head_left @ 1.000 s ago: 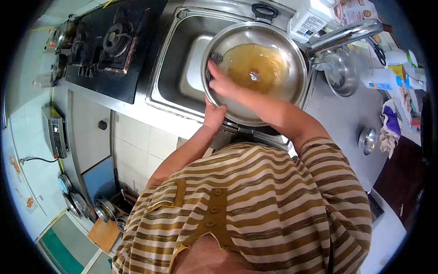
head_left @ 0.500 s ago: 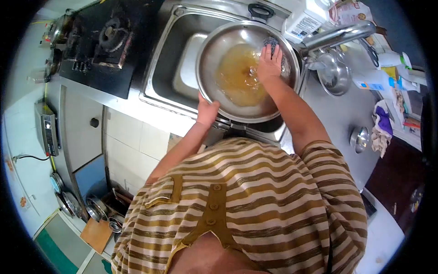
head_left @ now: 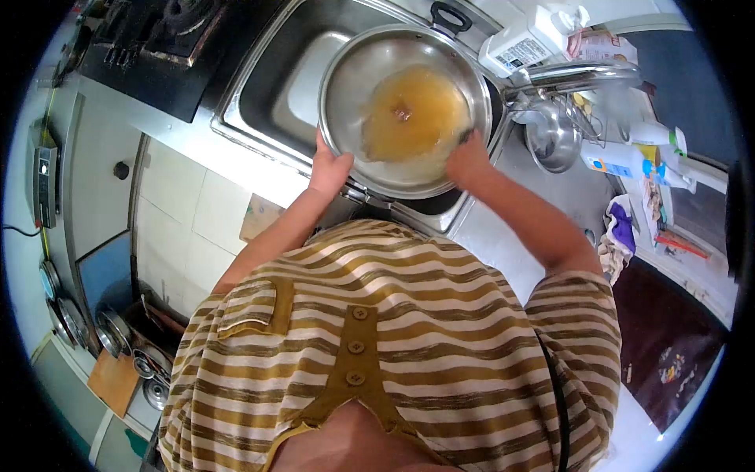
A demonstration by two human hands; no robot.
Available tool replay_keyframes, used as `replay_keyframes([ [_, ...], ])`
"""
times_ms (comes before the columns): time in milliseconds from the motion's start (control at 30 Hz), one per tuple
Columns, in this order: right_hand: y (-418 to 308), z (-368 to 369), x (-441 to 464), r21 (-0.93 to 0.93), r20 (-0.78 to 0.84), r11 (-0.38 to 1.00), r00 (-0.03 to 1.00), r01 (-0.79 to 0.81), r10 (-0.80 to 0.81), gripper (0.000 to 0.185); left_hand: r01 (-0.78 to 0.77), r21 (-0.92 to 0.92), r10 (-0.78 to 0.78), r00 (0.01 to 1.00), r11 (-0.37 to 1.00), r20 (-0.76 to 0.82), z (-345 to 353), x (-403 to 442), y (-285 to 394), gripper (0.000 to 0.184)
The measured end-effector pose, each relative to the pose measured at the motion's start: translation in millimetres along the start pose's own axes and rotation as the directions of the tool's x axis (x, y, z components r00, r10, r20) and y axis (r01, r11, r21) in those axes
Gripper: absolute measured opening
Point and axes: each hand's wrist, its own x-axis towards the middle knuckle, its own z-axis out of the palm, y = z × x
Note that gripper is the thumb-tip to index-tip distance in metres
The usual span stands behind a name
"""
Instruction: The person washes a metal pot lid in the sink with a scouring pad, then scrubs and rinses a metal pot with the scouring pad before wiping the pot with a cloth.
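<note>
A wide steel wok (head_left: 346, 86) with brownish water (head_left: 417, 110) pooled in it rests over the sink (head_left: 275, 86). Its black handle (head_left: 451, 17) points to the far side. My left hand (head_left: 329, 169) grips the near-left rim, thumb on top and the other fingers mostly hidden beneath. Inside the right wall of the wok, my right hand (head_left: 469, 164) is closed around a dark scouring pad (head_left: 465, 135), of which only a small edge shows.
A chrome faucet (head_left: 582, 75) reaches over the right counter, above a steel bowl (head_left: 554, 145). White bottles (head_left: 519, 47) stand behind the sink. The gas stove (head_left: 149, 63) is at the left. A purple and white cloth (head_left: 617, 228) hangs at the right.
My right hand has moved from the far right wall of the wok toward the near right side, going from flat fingers to a closed grip on the scouring pad. The view has shifted.
</note>
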Motion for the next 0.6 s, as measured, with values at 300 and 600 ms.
replay_keyframes([
  [300,77,15,81,-0.278,-0.766,0.943,0.635,-0.185,-0.101,0.041,0.094,0.164,-0.092,0.996,0.982,-0.017,-5,2,2,0.081],
  [600,17,30,-18,0.451,-0.225,0.768,0.890,0.455,-0.395,0.027,0.038,0.088,-0.038,0.999,0.995,-0.012,0,1,-3,0.081],
])
